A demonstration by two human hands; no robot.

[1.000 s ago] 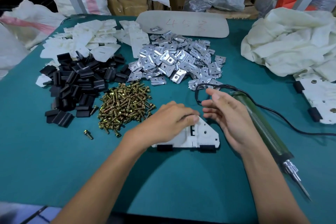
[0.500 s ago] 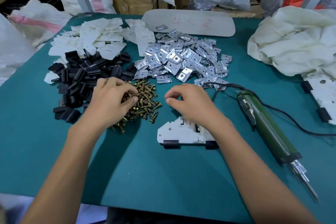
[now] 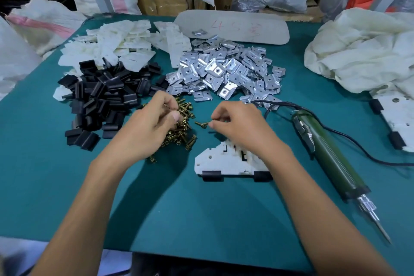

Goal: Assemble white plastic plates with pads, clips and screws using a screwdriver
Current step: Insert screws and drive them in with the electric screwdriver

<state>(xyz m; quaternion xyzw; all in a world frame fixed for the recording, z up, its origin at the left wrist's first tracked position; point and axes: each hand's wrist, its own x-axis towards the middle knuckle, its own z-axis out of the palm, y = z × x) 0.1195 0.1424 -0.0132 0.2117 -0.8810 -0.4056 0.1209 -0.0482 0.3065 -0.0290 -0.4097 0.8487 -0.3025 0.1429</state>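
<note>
While the head view looks down on the teal table [image 3: 201, 219], the white plate [image 3: 215, 161] lies flat near the person. It's a roughly triangular white plastic piece with small holes and slots, and two black pads [image 3: 212, 175] are clipped on its near edge.

Right hand [image 3: 242, 127] hovers just above the far side of the plate, with thumb and forefinger pinched on a single screw [image 3: 201, 123]. The brass-coloured screw lies sideways, sticking out to the left. The other fingers are curled in.

Left hand [image 3: 150, 127] is just left of the plate. Its fingers are bent down into the screw pile [image 3: 183, 134] and seem to be nipping a screw or two at the tips. How many, can't tell.

Beyond the plate sits the heap of metal clips [image 3: 224, 71]. Beyond and left of it are the loose black pads [image 3: 103, 101], with spare white plates [image 3: 112, 45] further back. Right of the plate, well apart from both hands, the green electric screwdriver [image 3: 329, 159] lies on the table, bit pointing toward the person.
</note>
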